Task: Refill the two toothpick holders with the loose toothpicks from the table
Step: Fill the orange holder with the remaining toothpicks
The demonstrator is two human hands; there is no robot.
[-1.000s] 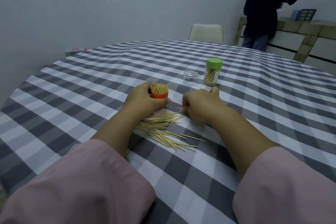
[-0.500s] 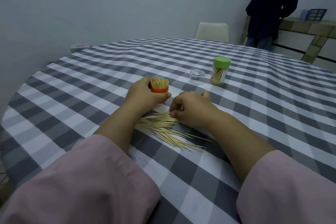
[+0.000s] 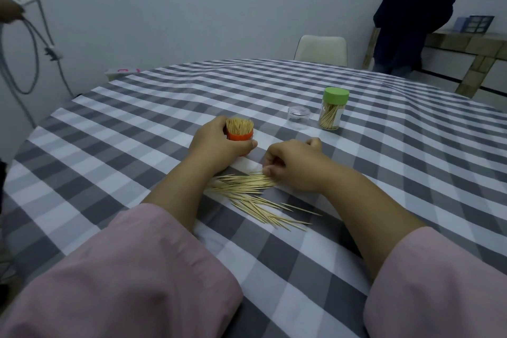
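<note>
An orange toothpick holder (image 3: 239, 136), packed with upright toothpicks, stands on the checked tablecloth (image 3: 137, 145). My left hand (image 3: 216, 147) grips it from the left side. Just right of it my right hand (image 3: 293, 164) has its fingers curled down onto the near end of a pile of loose toothpicks (image 3: 247, 189), pinching some at their right tips. More loose toothpicks (image 3: 274, 214) fan out toward me. Farther right, a clear holder with a green lid (image 3: 332, 108) stands closed, partly filled.
A small clear lid (image 3: 298, 113) lies beside the green-lidded holder. A white chair (image 3: 321, 50) stands at the table's far side. A person in dark clothes (image 3: 408, 16) stands by a counter at the back right. Cables hang on the left wall.
My right hand has slid left and toward me onto the end of the toothpick pile, fingers curling onto it. The left hand keeps hold of the orange holder.
</note>
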